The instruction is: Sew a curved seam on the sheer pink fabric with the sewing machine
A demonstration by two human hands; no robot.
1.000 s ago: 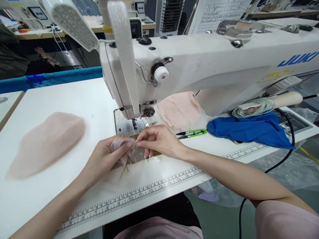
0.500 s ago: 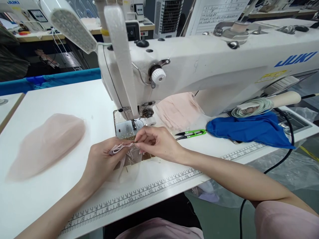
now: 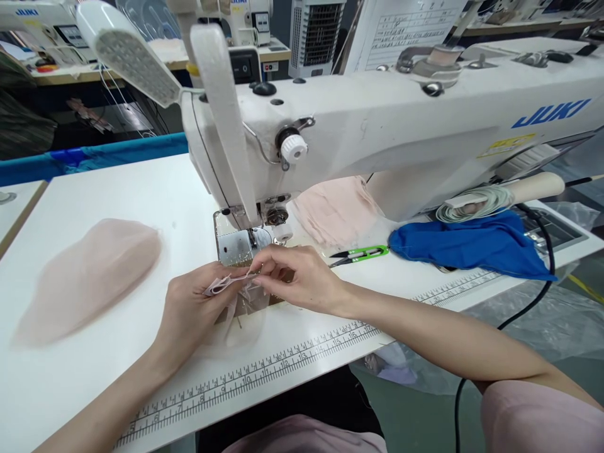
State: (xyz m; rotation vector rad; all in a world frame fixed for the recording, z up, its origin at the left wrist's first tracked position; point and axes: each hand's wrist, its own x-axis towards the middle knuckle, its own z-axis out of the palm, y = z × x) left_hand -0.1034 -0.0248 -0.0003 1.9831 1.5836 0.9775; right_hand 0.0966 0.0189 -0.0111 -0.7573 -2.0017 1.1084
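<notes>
Between my hands is a piece of sheer pale pink fabric (image 3: 250, 299), gathered in small folds, its loose part hanging over the table edge of the needle plate. My left hand (image 3: 195, 299) is closed on the folded end, thumb on top. The fingertips of my right hand (image 3: 295, 277) pinch the fabric's other end; part of those fingers is hidden. Both hands are just in front of the presser foot (image 3: 257, 238) of a white sewing machine (image 3: 358, 132), apart from it.
A sheer pink piece (image 3: 89, 277) lies on the white table at left. Folded pink fabric (image 3: 337, 211) sits beneath the machine arm. Green thread snips (image 3: 363, 253), a blue cloth (image 3: 467, 245) and a coiled pale cord (image 3: 474, 204) lie at right. A printed ruler (image 3: 264, 371) runs along the front edge.
My right fingertips have shifted slightly on the fabric, the thumb a little lower. Both hands keep hold of it near the same spot. The view has moved a little.
</notes>
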